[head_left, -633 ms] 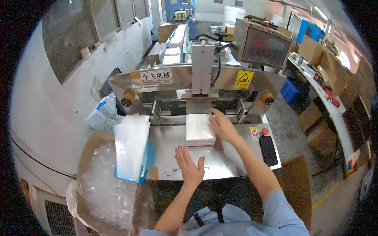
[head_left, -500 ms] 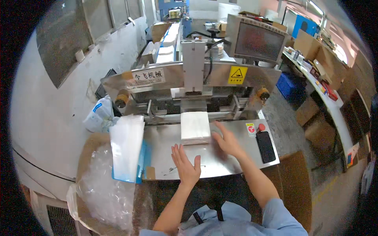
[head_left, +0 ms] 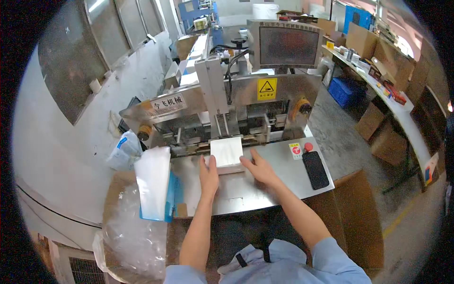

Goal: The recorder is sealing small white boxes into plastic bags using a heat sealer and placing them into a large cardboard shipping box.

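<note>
A stack of folded white paper sheets, perhaps napkins (head_left: 227,150), lies on the steel table of a machine, its far edge by the machine's opening. My left hand (head_left: 208,176) is at the stack's left side, fingers stretched forward and the thumb at its near left edge. On the other side, my right hand (head_left: 259,168) is open, its thumb at the stack's right edge and its fingers apart. Neither hand is closed round the stack. Clear plastic wrap seems to show along its near side.
White plastic bags (head_left: 152,182) lie on a blue holder at the table's left. Below them stands a carton of clear film (head_left: 135,232). A black phone (head_left: 316,170) and a red button (head_left: 308,146) are at the right. Behind rises the machine's steel frame (head_left: 246,90) with a screen (head_left: 288,47).
Both hands have moved forward to the stack's sides, the left one from in front of it, the right one closer in. The whole view has turned somewhat.
</note>
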`<control>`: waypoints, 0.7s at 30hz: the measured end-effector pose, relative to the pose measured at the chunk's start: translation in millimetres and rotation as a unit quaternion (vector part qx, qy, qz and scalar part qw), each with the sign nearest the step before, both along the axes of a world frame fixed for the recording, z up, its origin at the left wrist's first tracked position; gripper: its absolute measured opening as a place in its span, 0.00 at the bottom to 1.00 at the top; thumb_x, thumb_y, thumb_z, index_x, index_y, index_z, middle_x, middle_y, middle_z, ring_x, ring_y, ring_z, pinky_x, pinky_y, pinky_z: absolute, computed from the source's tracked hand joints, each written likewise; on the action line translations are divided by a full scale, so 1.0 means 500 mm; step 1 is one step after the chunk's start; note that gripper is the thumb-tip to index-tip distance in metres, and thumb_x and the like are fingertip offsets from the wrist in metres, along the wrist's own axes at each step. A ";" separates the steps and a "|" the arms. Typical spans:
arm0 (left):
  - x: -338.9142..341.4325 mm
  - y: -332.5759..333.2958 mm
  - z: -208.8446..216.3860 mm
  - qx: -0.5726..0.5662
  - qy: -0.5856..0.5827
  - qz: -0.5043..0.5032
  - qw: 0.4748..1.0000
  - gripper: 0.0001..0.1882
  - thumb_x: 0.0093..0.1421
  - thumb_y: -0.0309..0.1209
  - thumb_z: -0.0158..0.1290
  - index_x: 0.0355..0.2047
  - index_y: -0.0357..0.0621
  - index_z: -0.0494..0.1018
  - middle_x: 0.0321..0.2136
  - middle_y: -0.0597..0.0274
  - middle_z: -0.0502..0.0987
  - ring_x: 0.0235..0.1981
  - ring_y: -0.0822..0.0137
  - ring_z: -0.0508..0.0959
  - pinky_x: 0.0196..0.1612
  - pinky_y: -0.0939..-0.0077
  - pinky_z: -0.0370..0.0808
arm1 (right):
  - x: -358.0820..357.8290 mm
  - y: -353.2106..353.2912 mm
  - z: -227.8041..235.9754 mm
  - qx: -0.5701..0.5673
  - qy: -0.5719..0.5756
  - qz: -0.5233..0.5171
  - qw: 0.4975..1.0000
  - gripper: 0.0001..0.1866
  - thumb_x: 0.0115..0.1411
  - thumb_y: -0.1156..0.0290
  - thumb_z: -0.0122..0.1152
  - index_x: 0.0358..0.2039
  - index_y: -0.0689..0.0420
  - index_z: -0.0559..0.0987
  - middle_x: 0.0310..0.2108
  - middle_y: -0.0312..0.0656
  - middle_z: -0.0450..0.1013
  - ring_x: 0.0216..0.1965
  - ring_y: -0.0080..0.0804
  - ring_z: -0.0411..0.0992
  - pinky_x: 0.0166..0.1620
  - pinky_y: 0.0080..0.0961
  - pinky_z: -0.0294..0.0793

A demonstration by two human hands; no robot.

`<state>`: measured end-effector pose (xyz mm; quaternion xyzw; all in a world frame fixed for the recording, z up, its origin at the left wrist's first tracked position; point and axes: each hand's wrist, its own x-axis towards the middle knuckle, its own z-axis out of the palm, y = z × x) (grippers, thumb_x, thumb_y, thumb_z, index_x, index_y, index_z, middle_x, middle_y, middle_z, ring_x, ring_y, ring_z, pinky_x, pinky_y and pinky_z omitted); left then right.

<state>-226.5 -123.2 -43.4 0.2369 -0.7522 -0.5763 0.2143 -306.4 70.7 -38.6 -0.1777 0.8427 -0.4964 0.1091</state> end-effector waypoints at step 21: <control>0.079 0.085 0.010 0.379 -0.017 -0.229 0.897 0.35 0.59 0.37 0.58 0.61 0.29 0.60 0.50 0.48 0.75 0.51 0.58 0.77 0.52 0.67 0.76 | 0.194 0.177 0.094 0.014 0.395 0.237 0.887 0.42 0.51 0.72 0.70 0.66 0.55 0.63 0.66 0.54 0.59 0.66 0.55 0.59 0.68 0.47 0.57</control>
